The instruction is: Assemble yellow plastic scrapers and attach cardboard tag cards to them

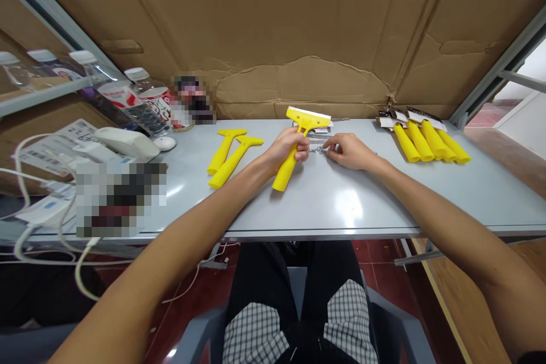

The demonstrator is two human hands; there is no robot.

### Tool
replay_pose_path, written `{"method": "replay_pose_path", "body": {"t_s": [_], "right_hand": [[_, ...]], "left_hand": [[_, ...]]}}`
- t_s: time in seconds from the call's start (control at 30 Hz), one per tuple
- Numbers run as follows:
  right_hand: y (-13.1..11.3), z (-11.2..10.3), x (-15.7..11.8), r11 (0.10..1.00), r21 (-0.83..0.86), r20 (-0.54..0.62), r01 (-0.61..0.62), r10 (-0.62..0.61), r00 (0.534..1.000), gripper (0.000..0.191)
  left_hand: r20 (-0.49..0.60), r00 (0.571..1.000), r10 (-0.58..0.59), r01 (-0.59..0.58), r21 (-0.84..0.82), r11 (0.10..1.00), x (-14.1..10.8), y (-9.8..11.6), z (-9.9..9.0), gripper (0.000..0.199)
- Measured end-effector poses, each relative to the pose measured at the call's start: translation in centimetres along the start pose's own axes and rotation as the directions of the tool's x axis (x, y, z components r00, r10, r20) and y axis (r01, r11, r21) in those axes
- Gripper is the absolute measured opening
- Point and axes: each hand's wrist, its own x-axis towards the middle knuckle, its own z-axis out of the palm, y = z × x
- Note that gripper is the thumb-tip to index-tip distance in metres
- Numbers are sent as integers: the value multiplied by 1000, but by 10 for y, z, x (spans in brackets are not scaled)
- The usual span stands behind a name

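A yellow scraper [285, 173] is gripped in my left hand [289, 148], its wide head pointing up and away and a pale strip along the head's edge. My right hand [350, 151] rests at a small pile of shiny metal pieces [318, 149], which look like screws. Its thumb and fingertips come together at the pile's right edge; what they pinch, if anything, is too small to make out. To the left of my hands lie two more yellow scrapers, one nearer [232, 166] and one farther [222, 153]. Behind the pile are thin flat strips [318, 137], partly hidden.
Several yellow scrapers with black-and-white cards [430, 139] lie in a row at the right. Plastic bottles [156, 99], a white mouse [164, 143] and white cables [21, 173] crowd the left. A cardboard sheet [298, 23] stands behind the grey table [273, 216].
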Motion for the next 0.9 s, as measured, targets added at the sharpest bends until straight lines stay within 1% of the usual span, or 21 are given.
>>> {"method": "replay_pose_path", "body": {"t_s": [0.13, 0.27, 0.47, 0.57, 0.67, 0.8, 0.9], "right_hand": [[-2, 2, 0, 1000, -11, -32, -29, 29, 999, 32], [-5, 5, 0, 997, -54, -43, -54, 51, 998, 35], [-9, 8, 6, 984, -135, -78, -119, 109, 991, 30], [-10, 9, 9, 979, -175, -72, -106, 94, 993, 29], [-13, 8, 11, 974, -197, -53, -113, 104, 993, 28], [-18, 6, 11, 972, -198, -34, -128, 124, 992, 23], [-16, 5, 11, 975, -182, -37, -127, 122, 992, 18]], "left_hand": [[-33, 999, -4, 6, 45, 999, 2, -3, 0, 32], [-14, 1000, -17, 18, 80, 997, 4, -7, 0, 32], [-10, 1000, -14, 15, 134, 991, 2, -5, 4, 30], [-16, 1000, -6, 8, 149, 989, 1, -3, 7, 30], [-16, 1000, -2, 5, 165, 986, 1, -3, 9, 30], [-17, 1000, -1, 4, 193, 981, 2, -5, 8, 30], [-8, 1000, 6, -4, 205, 979, 2, -7, 6, 28]]}}
